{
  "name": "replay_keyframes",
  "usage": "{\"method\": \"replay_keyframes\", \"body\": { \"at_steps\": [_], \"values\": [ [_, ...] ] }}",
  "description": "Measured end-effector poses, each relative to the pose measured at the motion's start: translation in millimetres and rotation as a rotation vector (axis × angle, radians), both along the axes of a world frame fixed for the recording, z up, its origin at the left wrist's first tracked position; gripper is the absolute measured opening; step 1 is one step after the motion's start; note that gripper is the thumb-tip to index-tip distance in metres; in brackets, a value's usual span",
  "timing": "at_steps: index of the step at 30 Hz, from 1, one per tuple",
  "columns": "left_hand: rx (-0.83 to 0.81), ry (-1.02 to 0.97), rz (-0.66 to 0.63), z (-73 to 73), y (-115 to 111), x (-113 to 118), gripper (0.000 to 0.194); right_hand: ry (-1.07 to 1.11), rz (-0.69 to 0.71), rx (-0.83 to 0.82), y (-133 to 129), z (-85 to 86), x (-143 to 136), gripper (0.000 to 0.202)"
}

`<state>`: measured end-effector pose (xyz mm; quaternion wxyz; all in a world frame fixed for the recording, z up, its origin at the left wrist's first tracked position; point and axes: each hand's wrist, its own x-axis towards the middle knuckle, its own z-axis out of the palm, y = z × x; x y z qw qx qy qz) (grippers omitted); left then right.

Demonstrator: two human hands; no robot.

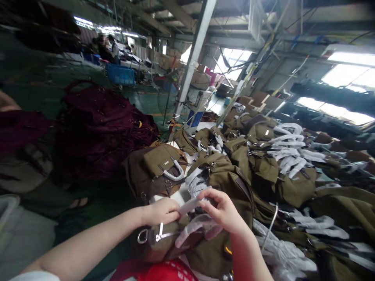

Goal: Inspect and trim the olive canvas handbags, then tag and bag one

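In the head view I have one strip (189,207) spanning my two hands, just above the near bag (156,249). My left hand (161,212) seems clamped on its lower end, thumb against fingers; my right hand (216,207) pinches the upper end, thumb to forefinger. I'd judge light, even tension best for a smooth strip, with its edges clear of the zip pull (160,233). I count one pull, one ring (142,236) beside it, one wrapped handle (196,229) below and one blue cart (120,74). The olive bags (228,181) overlap too much to count.
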<state>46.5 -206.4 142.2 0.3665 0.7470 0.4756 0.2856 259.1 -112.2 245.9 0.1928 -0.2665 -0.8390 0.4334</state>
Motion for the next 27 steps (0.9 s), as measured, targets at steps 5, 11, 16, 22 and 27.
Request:
{"method": "replay_keyframes", "body": {
  "at_steps": [5, 11, 16, 22, 27],
  "values": [
    [-0.129, -0.033, 0.396, -27.6, -26.1, -8.2, 0.040, 0.068, -0.091, 0.409, -9.8, -15.8, -20.6, 0.029],
    [-0.319, -0.061, 0.700, -59.8, -31.7, -11.9, 0.052, -0.170, 0.159, 0.316, -58.1, -44.3, -55.1, 0.016],
    [-0.428, -0.050, 0.899, -82.8, -34.5, -5.7, 0.046, -0.466, 0.179, 0.194, -85.1, -79.5, -65.1, 0.032],
    [-0.506, -0.175, 1.070, -109.6, -51.1, 25.1, 0.047, -0.351, 0.201, -0.101, -94.0, -100.1, -49.3, 0.005],
    [-0.504, -0.206, 1.089, -110.8, -59.4, 47.3, 0.045, -0.357, 0.340, 0.204, -98.5, -96.6, -37.1, 0.015]
  ]
}}
